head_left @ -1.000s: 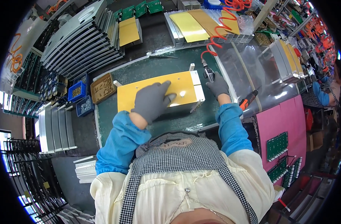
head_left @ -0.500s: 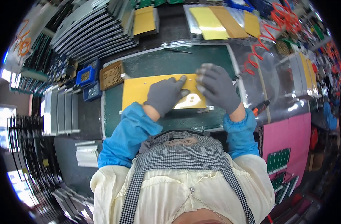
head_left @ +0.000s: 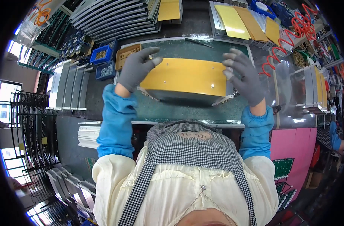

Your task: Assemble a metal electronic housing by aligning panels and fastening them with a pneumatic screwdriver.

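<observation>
Left hand [head_left: 135, 69] and right hand [head_left: 246, 77], both grey-gloved, were spread with fingers loosely curved, grasping nothing visible, at opposite ends of the yellow-topped piece [head_left: 187, 73]; contact could not be determined. Piece sat on the green tabletop [head_left: 179, 113], between the hands. Slim dark tool [head_left: 199, 43] lay beyond it. Cardboard box [head_left: 118, 61] of small parts stood near the left hand.
</observation>
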Tool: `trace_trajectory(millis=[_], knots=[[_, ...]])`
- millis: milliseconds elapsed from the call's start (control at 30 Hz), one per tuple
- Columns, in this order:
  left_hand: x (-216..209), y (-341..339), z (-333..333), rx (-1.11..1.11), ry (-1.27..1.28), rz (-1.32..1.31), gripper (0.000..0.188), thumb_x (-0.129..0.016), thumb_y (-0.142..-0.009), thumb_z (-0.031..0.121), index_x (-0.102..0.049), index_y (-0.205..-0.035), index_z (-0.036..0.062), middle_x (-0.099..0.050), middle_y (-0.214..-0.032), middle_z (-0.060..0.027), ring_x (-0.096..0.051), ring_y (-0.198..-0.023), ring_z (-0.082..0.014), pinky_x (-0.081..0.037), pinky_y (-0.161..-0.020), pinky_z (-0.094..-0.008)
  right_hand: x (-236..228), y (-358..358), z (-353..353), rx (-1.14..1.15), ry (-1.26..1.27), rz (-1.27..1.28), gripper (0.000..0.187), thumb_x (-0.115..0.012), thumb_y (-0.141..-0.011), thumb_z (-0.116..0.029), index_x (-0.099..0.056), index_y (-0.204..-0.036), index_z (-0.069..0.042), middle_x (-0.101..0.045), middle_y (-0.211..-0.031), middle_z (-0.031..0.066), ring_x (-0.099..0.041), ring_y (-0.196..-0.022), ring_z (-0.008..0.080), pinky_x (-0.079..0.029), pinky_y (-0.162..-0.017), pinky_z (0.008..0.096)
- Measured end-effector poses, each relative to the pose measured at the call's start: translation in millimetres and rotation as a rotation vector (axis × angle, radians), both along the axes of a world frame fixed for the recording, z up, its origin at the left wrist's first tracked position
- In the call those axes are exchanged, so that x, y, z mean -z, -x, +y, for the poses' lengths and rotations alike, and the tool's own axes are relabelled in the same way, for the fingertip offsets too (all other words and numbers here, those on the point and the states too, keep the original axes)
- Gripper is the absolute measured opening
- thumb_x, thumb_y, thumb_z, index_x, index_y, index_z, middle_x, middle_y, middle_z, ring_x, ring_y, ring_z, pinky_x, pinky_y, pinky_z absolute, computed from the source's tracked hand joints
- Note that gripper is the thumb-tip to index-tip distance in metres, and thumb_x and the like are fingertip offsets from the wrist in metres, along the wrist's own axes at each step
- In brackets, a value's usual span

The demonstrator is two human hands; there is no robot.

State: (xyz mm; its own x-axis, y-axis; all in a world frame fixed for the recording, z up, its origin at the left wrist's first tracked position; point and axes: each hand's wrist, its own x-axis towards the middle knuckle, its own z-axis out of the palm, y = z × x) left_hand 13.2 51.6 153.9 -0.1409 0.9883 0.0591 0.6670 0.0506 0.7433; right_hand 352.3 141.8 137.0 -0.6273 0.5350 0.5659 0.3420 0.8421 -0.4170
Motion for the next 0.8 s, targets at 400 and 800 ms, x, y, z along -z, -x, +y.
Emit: trace_trajectory(millis=[400,800], knots=[[37.8,30.0,-10.9,-0.068,0.202,0.164,0.07,-0.085,-0.07,0.04,-0.053,-0.118,0.001,-0.065,-0.107,-0.0208,-0.066,-0.099,-0.0321,-0.053,-0.085,-0.0379,10.3,130.3,-52.0,-0.034,-0.019,-0.399,0.068,-0.07,-0.082,-0.042,-0.048,-0.135,-0.006,-0.045,-0.142,0.0191,-0.041,-0.134,0.0381,-0.035,-0.109,0.0487],[71.1,52.5,-8.8,0.108,0.061,-0.508,0.095,-0.084,-0.069,0.016,-0.025,-0.141,-0.005,-0.052,-0.126,-0.0257,-0.06,-0.112,-0.0315,-0.051,-0.094,-0.0387,36.4,162.1,-63.6,0.23,0.073,-0.526,0.085,-0.051,-0.086,-0.064,-0.04,-0.145,-0.004,-0.034,-0.151,0.0245,-0.028,-0.142,0.0416,-0.009,-0.115,0.0626]])
